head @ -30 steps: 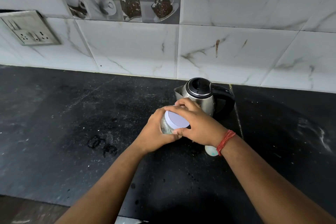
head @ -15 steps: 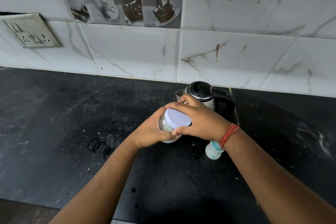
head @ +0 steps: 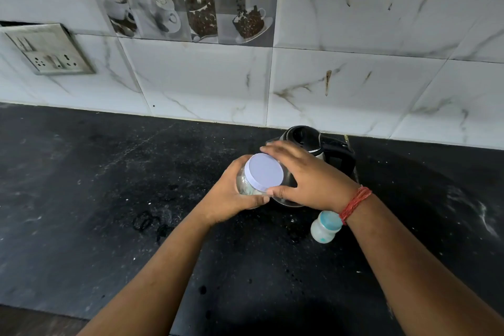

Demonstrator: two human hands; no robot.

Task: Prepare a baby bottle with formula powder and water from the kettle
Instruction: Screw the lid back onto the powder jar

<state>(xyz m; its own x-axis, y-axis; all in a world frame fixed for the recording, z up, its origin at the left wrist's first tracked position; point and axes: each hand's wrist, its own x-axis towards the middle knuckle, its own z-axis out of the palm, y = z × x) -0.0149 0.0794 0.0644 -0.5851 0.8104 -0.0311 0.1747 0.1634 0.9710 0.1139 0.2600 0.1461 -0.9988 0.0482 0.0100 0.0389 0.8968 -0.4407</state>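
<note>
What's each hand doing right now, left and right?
Left hand: grips the clear jar from the side.
Right hand: fingers curled round the jar's white lid.

Left hand (head: 234, 194) holds a jar (head: 246, 185) while right hand (head: 305, 174) grips its lid (head: 264, 171) (white).

head view | looks forward and down | close over black countertop (head: 81, 213) | tiled wall (head: 354, 22) behind
</note>
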